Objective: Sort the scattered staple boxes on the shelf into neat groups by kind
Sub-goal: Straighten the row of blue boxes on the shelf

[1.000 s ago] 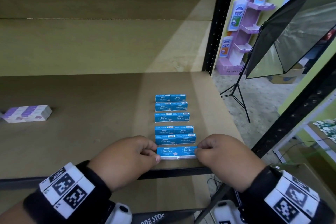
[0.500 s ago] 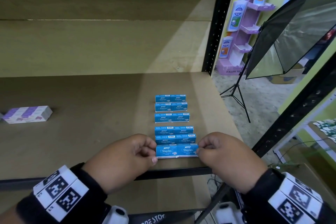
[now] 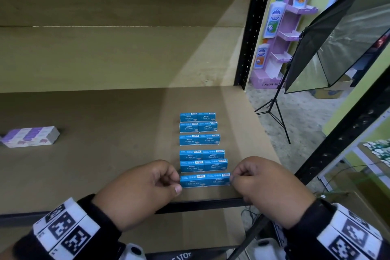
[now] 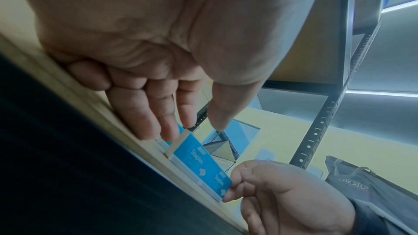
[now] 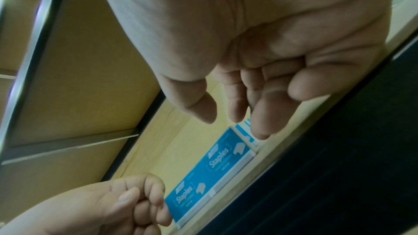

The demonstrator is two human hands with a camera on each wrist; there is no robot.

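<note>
Blue staple boxes (image 3: 199,139) stand in several rows, two to a row, in a column on the shelf (image 3: 105,143). The front pair (image 3: 204,180) stands near the shelf's front edge, also seen from the wrists (image 4: 196,158) (image 5: 210,163). My left hand (image 3: 147,183) has its fingertips (image 4: 167,122) against the pair's left end. My right hand (image 3: 259,177) has its fingertips (image 5: 260,122) against the right end. Both thumbs hang free of the boxes. A purple-and-white box (image 3: 31,136) lies alone at the far left.
The shelf's black front rail (image 3: 200,205) runs just under my hands. A black upright (image 3: 253,27) bounds the shelf on the right. Beyond it stand a softbox on a tripod (image 3: 272,112) and a purple display rack (image 3: 280,34).
Both hands stay at the ends of the front pair. My left thumb has come off the pair's front face, and the pair now stands squarer to the row behind.
</note>
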